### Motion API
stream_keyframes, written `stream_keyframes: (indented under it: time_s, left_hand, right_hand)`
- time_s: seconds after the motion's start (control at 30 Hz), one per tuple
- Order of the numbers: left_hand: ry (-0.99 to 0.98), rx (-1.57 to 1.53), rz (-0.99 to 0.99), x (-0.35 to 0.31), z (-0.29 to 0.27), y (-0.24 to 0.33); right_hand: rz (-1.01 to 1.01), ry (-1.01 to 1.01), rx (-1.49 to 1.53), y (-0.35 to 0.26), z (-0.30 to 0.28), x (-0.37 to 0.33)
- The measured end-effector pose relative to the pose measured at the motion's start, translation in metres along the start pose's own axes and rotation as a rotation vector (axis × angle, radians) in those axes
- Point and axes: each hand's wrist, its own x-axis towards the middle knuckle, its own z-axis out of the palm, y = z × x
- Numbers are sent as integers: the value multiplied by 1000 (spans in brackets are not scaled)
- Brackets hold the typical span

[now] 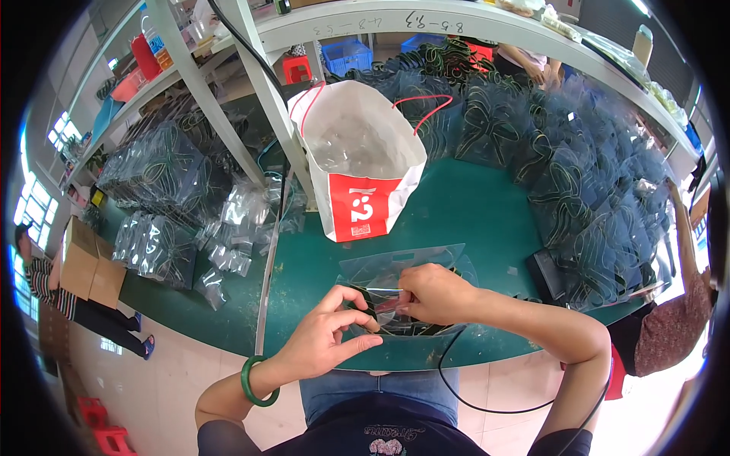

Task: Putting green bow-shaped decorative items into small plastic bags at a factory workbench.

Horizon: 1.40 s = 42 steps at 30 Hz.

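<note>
On the green table before me lies a clear plastic bag (pixel 397 261) with a dark piece with gold-coloured edging, mostly covered by my hands. My left hand (pixel 327 334), a green bangle at its wrist, bends over the bag's left side. Its fingers are curled but apart, the fingertips at the dark piece's edge. From the right, my right hand (pixel 437 296) pinches a thin silver stick-like tool (pixel 385 289) that points left toward my left fingers. Whether the tool is tweezers I cannot make out. What lies beneath the right hand is hidden.
Beyond the bag stands a white and red paper bag (pixel 363 199) with clear plastic inside. Heaps of bagged dark pieces (pixel 585 182) fill the right; more packets (pixel 156 171) lie left. A black cable (pixel 494 411) loops beside me. People are around the table.
</note>
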Motion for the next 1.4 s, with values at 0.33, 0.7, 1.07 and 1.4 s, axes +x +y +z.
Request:
stream_keyframes:
  time_s: [0.33, 0.7, 1.07, 1.4]
  left_hand:
    - [1, 253, 99, -2, 2, 3]
    - [75, 435, 169, 0, 4, 3]
    - [104, 647, 294, 3, 10, -3]
    - [65, 866, 453, 4, -18, -14]
  right_hand:
    - [-18, 17, -48, 0, 3, 0]
    - [-58, 56, -13, 4, 7, -1]
    - [-129, 155, -60, 9, 15, -2]
    - [-171, 198, 65, 1, 12, -10]
